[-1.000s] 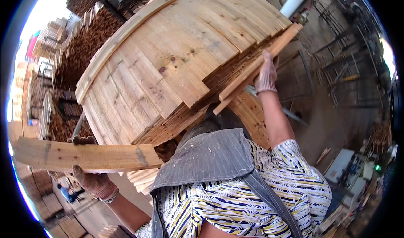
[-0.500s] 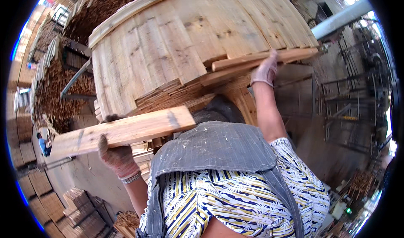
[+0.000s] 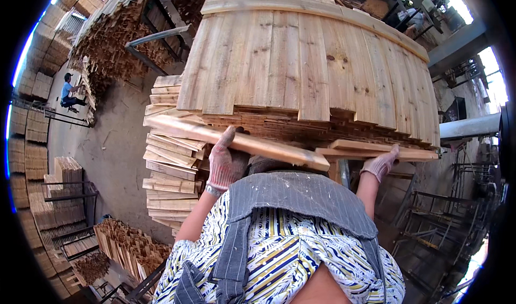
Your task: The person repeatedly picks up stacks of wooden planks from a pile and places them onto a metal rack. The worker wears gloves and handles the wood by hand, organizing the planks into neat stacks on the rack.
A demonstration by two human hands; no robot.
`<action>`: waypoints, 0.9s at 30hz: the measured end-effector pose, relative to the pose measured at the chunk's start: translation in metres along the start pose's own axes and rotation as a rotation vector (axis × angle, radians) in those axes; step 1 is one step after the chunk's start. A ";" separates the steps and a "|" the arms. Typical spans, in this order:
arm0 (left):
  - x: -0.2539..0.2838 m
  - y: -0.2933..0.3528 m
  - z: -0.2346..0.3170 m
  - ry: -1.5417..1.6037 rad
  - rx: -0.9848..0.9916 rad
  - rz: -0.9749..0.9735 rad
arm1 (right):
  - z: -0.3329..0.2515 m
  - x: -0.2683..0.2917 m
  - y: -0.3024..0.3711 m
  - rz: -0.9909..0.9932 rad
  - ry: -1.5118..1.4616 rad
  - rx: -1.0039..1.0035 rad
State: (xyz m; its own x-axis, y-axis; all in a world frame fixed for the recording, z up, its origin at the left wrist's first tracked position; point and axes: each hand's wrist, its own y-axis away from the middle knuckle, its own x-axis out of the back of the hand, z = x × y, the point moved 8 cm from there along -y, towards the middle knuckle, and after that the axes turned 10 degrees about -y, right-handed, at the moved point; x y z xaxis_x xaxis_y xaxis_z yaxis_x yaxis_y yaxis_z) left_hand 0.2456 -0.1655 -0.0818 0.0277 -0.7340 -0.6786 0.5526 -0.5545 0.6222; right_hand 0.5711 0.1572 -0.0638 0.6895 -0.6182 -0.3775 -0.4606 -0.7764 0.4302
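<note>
My left hand (image 3: 227,164), in a knitted work glove, grips a single wooden board (image 3: 242,141) around its middle, thumb on the near side. That board slants in front of the apron. On the other side, my right hand (image 3: 381,163), gloved too, is closed on a pair of narrow boards (image 3: 384,151), with the thumb over the upper edge; its other fingers are mostly hidden. Right beyond both hands rises a tall stack of planks (image 3: 312,56), laid side by side with uneven near ends and a crosswise board (image 3: 306,4) along the far edge.
Loosely piled boards (image 3: 174,169) stand left of the stack. A metal rack (image 3: 156,35) with more timber is at the far left, and a seated person (image 3: 70,91) is beyond the floor there. Metal frames (image 3: 435,218) and a thick pipe (image 3: 470,127) lie to the right.
My view has turned, so the stack appears more upright. The left board has swung from rising rightward to sloping down rightward and come closer to the right-hand boards. Both hands keep their hold.
</note>
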 end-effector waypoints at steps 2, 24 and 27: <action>-0.038 -0.021 -0.003 -0.103 -0.053 -0.067 | -0.015 0.029 -0.043 0.051 0.063 0.099; -0.193 0.000 0.058 -1.377 -0.747 0.027 | -0.185 -0.224 0.044 -1.258 1.401 1.142; -0.203 0.003 0.056 -1.339 -0.750 0.015 | -0.128 -0.248 0.015 -1.442 1.852 0.968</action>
State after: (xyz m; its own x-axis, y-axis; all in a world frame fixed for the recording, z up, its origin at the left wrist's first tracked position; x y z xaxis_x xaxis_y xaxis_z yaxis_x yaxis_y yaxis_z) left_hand 0.1950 -0.0399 0.0792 -0.4825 -0.7689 0.4196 0.8502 -0.5263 0.0131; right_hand 0.4647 0.3144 0.1411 -0.0183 0.3007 0.9536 0.8056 -0.5604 0.1922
